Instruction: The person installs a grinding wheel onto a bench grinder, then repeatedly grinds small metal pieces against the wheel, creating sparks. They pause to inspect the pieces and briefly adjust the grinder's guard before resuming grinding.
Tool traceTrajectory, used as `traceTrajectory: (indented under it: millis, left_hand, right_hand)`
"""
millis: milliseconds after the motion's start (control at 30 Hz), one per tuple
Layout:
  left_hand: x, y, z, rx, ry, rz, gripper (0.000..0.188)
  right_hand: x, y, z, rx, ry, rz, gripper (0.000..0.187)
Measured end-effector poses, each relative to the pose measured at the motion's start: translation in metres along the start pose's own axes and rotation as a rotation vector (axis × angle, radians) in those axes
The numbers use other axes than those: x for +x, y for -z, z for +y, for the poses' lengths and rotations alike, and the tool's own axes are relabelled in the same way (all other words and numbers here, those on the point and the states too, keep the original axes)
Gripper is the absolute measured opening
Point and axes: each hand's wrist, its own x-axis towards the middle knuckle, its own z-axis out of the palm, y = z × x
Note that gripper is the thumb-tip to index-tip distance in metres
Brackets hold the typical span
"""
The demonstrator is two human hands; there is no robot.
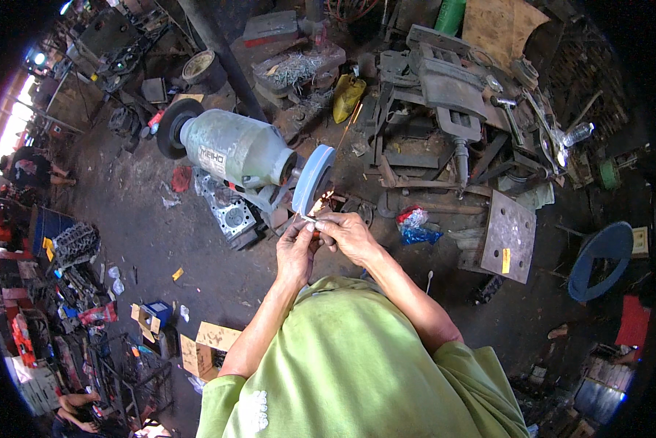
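A grey-green bench grinder (233,144) stands ahead of me, with a blue-grey grinding wheel (311,179) on its right end and a dark wheel (175,129) on its left. My left hand (294,252) and my right hand (351,239) meet at the lower edge of the blue-grey wheel. Between their closed fingertips they pinch a small, thin metal piece (309,218), whose tip is against the wheel or very near it. Orange sparks (321,201) fly from that spot, and a streak of them rises past the wheel. Fingers cover most of the piece, so its exact kind is hidden.
Under the grinder lies a metal engine part (229,212). A heavy machine vise (452,95) stands at the far right, near a steel plate with holes (509,237). Cardboard boxes (197,356) sit at lower left. Another person's arm (78,410) shows at the lower left edge.
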Motion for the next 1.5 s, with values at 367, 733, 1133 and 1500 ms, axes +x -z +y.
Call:
traceTrajectory:
  millis: [367,733,1133,1500]
  left_hand:
    - [0.002,-0.002,0.002,-0.004,0.012,0.001,0.024]
    - [0.002,-0.006,0.002,0.013,0.015,-0.003,0.022]
    - [0.0,-0.006,0.006,0.015,0.021,0.009,0.024]
    - [0.0,-0.007,0.005,0.008,-0.002,-0.019,0.023]
  right_hand:
    - [0.002,0.0,0.004,0.085,-0.054,0.027,0.019]
    - [-0.001,0.001,0.003,0.082,-0.048,0.024,0.021]
    - [0.001,0.0,0.006,0.099,-0.02,0.013,0.019]
    - [0.0,-0.001,0.007,0.102,-0.014,0.03,0.019]
